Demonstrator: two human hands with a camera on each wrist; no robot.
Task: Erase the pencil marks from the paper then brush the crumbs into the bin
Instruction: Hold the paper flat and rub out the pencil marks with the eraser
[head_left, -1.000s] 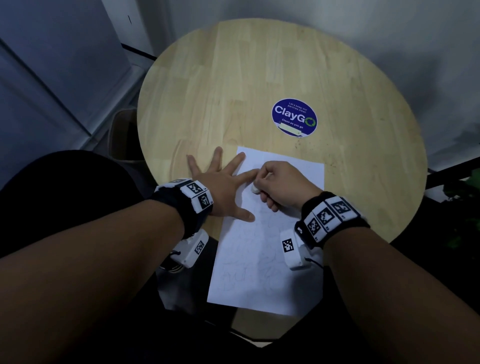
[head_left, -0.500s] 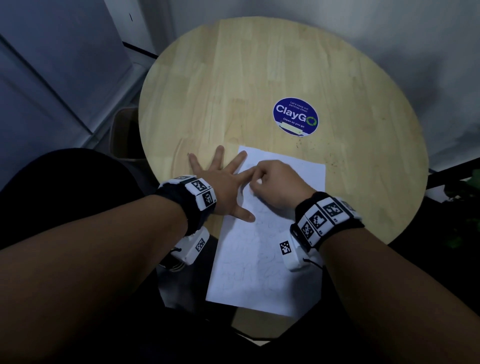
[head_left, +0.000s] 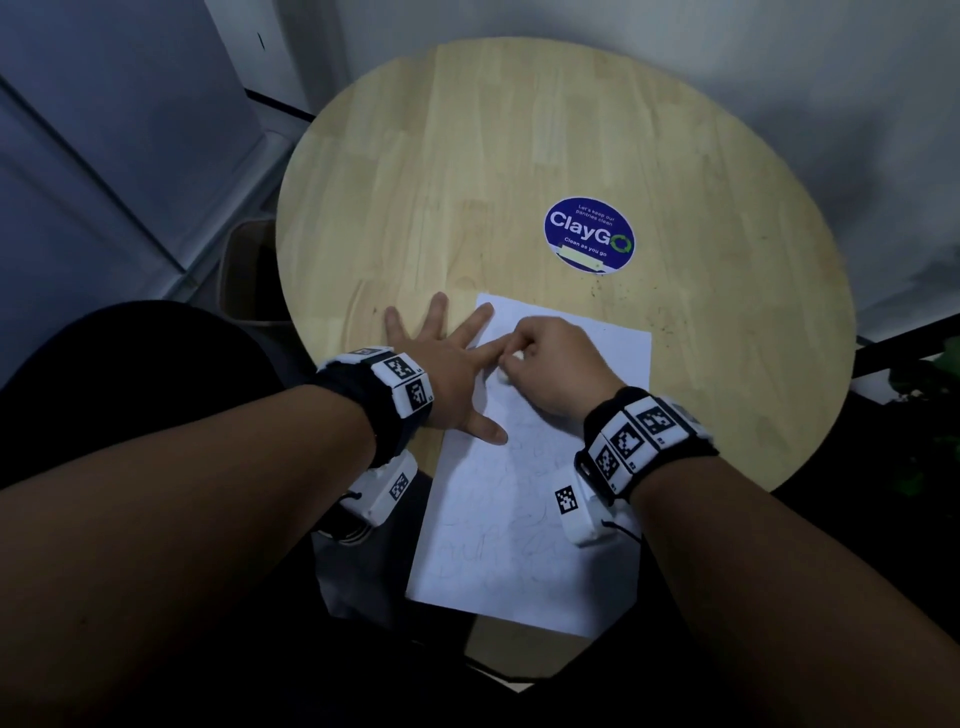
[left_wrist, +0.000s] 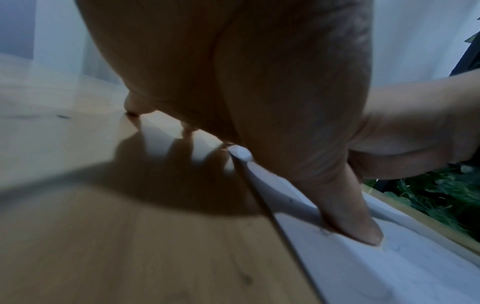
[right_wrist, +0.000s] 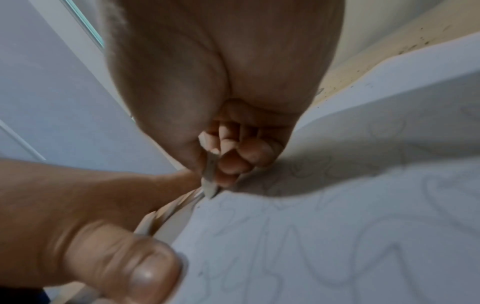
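1. While the near half of the paper (head_left: 519, 519) hangs off the bench (head_left: 519, 156) edge toward the person, its pencil marks (right_wrist: 298, 236) are plain to see there, loops and zigzags not yet rubbed out.
2. Up from that, the left hand (head_left: 447, 374) lies flat, fingers spread wide: thumb and forefinger press the paper's left edge, the other fingers rest on bare wood. It has held that pose through the last second, so the sheet has not slid.
3. Just beside it, the right hand (head_left: 550, 364) has its grip curled tight, pinching a small white eraser (head_left: 503, 375) whose tip meets the paper close to the left forefinger.
4. Here's the change: a second ago the eraser peeked out low under the fist, half a second ago the fist covered it, and now it shows again, a touch further up the sheet. That reads as short back-and-forth strokes, so erasing is under way near the top.
5. My call: plenty of marks remain, and brushing is some way off.
6. Further out, dark crumbs (head_left: 670, 325) speckle the wood past the paper's far corner, below the round blue sticker (head_left: 589, 235).
7. Far left, off the bench's rim, sits the bin (head_left: 249, 275), well apart from the crumbs.
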